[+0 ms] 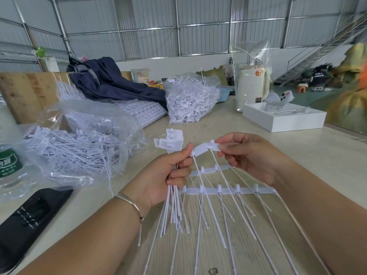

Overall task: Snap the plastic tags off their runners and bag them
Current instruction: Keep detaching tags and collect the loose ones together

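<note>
We hold our left hand [166, 181] curled round a bundle of loose white plastic tags [172, 147], their flat heads standing above the fist and their thin tails hanging down below it toward the table. The thumb and forefinger of that hand also pinch one end of a pair of white tag heads still joined together [205, 148]. Our right hand [252, 157] pinches the other end of that pair between thumb and fingertips, so both hands meet on the same piece above the pale wooden table [238, 124].

Below the hands lies a straight white plastic runner with short pegs [228, 190], and a second, shorter runner strip [210, 170] sits just beyond it; long thin tails fan out from them toward us.

To the left, a clear plastic bag holding loose white tags [79, 143] lies open on the table. Farther back stands a second clear bag packed with tags [190, 100], beside a heap of dark blue cloth [111, 82]. A flat white box [284, 118] rests at the right, a black flat object [29, 221] at the near left, and a clear water bottle with a green label [10, 165] at the left edge. A thin metal bangle [129, 201] circles our left wrist.
</note>
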Available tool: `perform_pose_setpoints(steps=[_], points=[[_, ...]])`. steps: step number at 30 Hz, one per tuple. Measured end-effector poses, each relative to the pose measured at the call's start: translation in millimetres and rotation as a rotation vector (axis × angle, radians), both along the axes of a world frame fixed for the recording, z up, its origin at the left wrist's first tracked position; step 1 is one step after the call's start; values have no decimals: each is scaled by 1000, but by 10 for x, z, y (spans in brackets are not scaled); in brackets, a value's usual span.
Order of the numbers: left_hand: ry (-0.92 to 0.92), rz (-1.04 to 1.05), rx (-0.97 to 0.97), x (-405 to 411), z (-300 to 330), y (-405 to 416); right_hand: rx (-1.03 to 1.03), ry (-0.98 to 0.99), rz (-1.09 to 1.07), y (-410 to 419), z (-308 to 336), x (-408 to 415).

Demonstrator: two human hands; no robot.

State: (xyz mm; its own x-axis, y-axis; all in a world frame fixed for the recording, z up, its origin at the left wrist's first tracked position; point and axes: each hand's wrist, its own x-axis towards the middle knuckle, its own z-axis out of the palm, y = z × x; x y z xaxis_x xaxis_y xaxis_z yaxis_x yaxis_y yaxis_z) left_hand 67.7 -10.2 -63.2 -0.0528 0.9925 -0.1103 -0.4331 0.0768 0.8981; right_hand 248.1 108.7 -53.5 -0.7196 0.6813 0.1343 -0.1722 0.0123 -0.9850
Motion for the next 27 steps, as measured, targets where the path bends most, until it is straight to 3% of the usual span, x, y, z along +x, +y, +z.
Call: perform_pose_setpoints(steps=[9,14,18,27], points=[[-47,-141,67,-10,-8,-40,-11,19,225,-69,-20,-23],[53,-219,66,113,-35,-49,-89,98,376,-164,-28,-62],[83,-174,75,137,-13,-37,-60,80,335,-175,-7,-64],[-67,-53,17,105,32,-50,-153,129,183,-123,26,-55]])
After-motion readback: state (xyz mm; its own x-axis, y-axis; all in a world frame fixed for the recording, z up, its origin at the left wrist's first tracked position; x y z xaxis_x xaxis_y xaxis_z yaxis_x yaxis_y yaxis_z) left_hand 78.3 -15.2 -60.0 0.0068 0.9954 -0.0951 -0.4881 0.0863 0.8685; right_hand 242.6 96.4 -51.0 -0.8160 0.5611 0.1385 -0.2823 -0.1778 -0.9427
